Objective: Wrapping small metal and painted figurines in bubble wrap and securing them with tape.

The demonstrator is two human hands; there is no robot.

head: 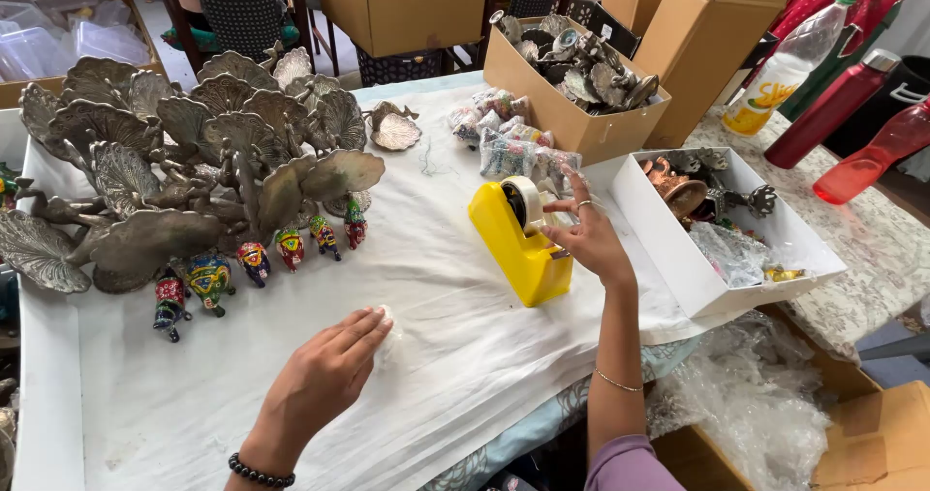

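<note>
hands at the tape dispenser and a small white wrapped piece

head view. right hand (588, 237) reaches to the yellow tape dispenser (520, 241), which stands on the white cloth (455, 355) right of centre. fingers (560, 205) are spread and lightly curled, tips at the tape roll (523, 203) on top of the dispenser; whether a strip of tape is pinched, cannot tell. a ring shows on one finger, a thin bracelet on the wrist.

left hand (325, 380) lies near-centre, palm down, fingers almost straight and together, fingertips pressing on a small white wrapped piece (384, 319) on the cloth. the hand is flat on it, not closed round it. a dark bead bracelet sits on the wrist.

far left: a crowd of metal peacock figures (194, 162) with fanned tails. along their near edge, a row of small painted elephant figures (254, 263), upright, side by side.

far centre: a lone metal peacock dish (394, 128), then a heap of small clear-wrapped packets (504, 138), just left of an open cardboard box of metal pieces (572, 79).

right of the dispenser: an open white box (668, 244) holding a copper bell and wrapped items. far right: one clear bottle (790, 65) and two red bottles (838, 104) on a patterned table. near right: crumpled clear plastic wrap (756, 404).
</note>
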